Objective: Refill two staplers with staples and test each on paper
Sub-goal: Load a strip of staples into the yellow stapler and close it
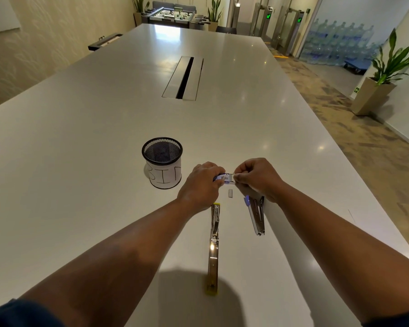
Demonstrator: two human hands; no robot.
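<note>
My left hand (202, 182) grips a small blue and white staple box (224, 178) just above the table. My right hand (255, 177) pinches the box's right end, where a white inner tray shows. A short strip of staples (230, 193) lies on the table right below the box. The yellow stapler (214, 244) lies swung fully open in a long line, running from under my left wrist toward me. A blue-tipped stapler (256, 214) lies under my right wrist, its arms slightly apart. No paper is in view.
A black mesh cup (162, 161) with a white label reading BIN stands left of my hands. A cable slot (183, 77) is set into the middle of the long white table (80, 149). The table's right edge drops to the floor.
</note>
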